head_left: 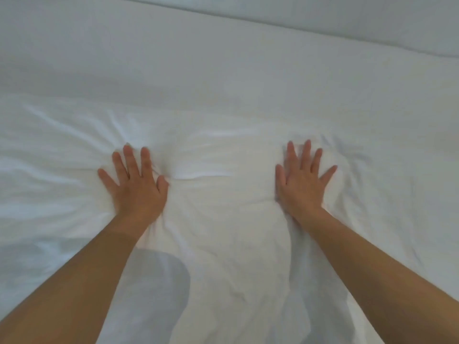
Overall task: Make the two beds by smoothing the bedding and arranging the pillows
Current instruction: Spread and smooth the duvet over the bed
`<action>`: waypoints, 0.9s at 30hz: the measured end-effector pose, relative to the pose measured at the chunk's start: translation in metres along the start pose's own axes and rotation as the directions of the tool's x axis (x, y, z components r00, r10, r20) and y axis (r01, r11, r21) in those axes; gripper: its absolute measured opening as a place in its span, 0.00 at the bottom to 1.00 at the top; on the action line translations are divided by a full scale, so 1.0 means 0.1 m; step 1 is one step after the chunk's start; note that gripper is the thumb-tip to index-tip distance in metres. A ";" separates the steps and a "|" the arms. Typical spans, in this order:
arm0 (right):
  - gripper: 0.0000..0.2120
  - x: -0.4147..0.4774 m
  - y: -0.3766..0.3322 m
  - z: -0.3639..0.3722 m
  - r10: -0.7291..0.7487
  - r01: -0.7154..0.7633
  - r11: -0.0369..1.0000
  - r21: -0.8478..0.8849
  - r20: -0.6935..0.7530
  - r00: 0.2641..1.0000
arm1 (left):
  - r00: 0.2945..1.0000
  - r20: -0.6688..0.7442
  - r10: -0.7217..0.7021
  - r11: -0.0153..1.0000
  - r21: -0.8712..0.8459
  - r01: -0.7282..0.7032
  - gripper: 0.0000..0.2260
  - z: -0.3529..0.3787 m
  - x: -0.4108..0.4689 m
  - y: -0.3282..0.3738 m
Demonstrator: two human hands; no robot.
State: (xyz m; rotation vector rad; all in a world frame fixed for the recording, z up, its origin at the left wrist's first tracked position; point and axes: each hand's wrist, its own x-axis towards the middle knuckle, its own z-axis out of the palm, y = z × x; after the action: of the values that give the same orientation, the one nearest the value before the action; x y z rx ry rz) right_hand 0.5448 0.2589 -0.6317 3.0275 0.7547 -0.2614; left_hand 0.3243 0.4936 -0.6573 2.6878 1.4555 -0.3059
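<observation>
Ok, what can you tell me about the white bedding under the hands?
The white bedding looks like soft, puffy cotton and fills the near part of the view. It lies flat but rumpled, with creases fanning out from both hands. The left hand and right hand press on it, palms down, fingers spread. Beyond its far edge lies a smoother white surface.

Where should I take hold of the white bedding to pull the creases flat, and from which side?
Probably pinch the raised fold beside the thumb of the left hand, coming from above: it stands up from the bedding, whose other creases lie too shallow to grasp.
</observation>
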 end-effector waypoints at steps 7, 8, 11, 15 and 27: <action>0.31 -0.92 0.17 0.23 -0.211 0.215 0.972 -0.098 0.055 0.976 | 0.848 -0.066 0.525 0.851 0.047 -0.523 0.28 0.14 -0.94 -0.04; 0.31 -0.95 0.48 0.21 -0.134 0.138 0.980 -0.145 0.037 0.990 | 0.880 -0.062 0.470 0.882 0.059 -0.467 0.28 0.15 -0.97 -0.20; 0.30 -1.28 1.37 0.11 0.136 -0.124 0.965 -0.233 0.035 0.990 | 0.955 -0.036 0.296 0.953 0.075 -0.293 0.28 0.10 -1.03 -0.46; 0.31 -1.83 1.31 0.04 0.220 -0.216 0.973 -0.081 0.044 0.975 | 0.881 -0.063 0.470 0.878 -0.068 -0.473 0.30 0.01 -1.47 -0.09; 0.33 -2.60 1.31 0.30 0.073 -0.054 0.985 -0.161 0.111 0.991 | 0.738 -0.019 0.675 0.738 0.049 -0.674 0.33 0.41 -1.77 -0.13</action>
State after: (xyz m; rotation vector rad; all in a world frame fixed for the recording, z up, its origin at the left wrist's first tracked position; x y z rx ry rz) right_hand 0.3746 0.0206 -0.6227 2.8528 0.6364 -0.3552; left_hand 0.2133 0.3486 -0.6603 3.0239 0.3781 -0.2254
